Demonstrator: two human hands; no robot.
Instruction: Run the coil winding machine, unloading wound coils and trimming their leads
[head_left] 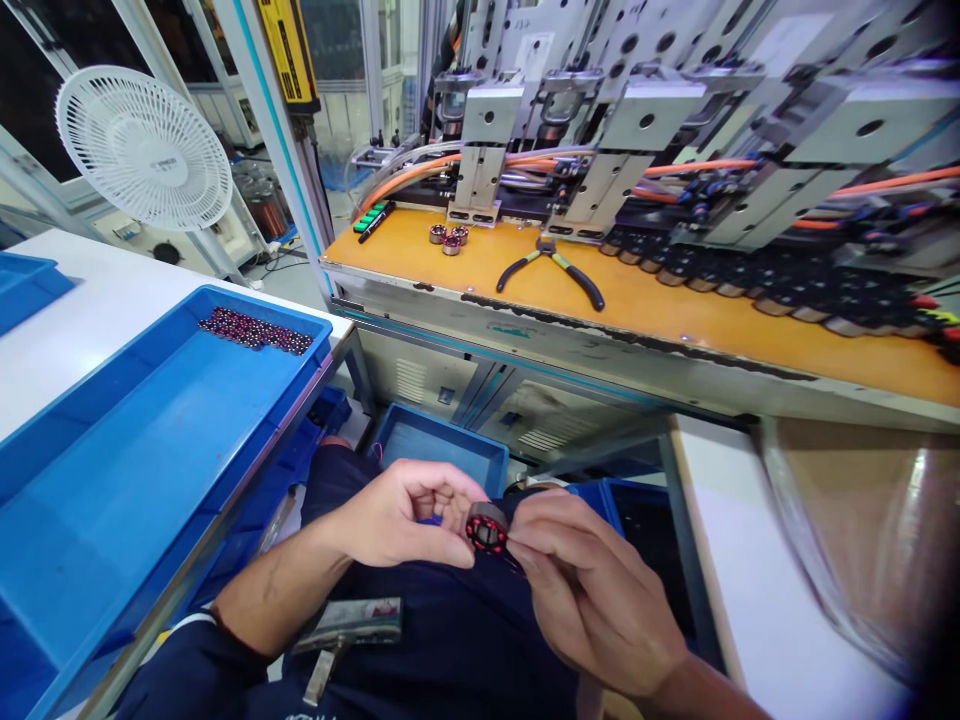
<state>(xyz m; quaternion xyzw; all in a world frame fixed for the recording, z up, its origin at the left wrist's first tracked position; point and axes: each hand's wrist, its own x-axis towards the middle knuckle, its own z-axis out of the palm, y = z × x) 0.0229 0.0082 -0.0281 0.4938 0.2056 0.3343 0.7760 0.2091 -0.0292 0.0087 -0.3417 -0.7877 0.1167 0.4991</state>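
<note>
A small ring-shaped part with a grey metal rim and red-and-black windings is held above my lap, between both hands. My left hand curls around its left side, with thumb and fingers reaching its edge. From the right, my right hand pinches it with thumb and forefinger; its other fingers are folded. The ring's open face is turned toward me and tilted. Several similar parts are packed at the far end of a blue tray on the left.
Pliers and three small rings rest on the orange bench. Behind are machine fixtures with hoses. Dark cylindrical parts line the bench's right. A white fan stands back left; a blue bin sits below.
</note>
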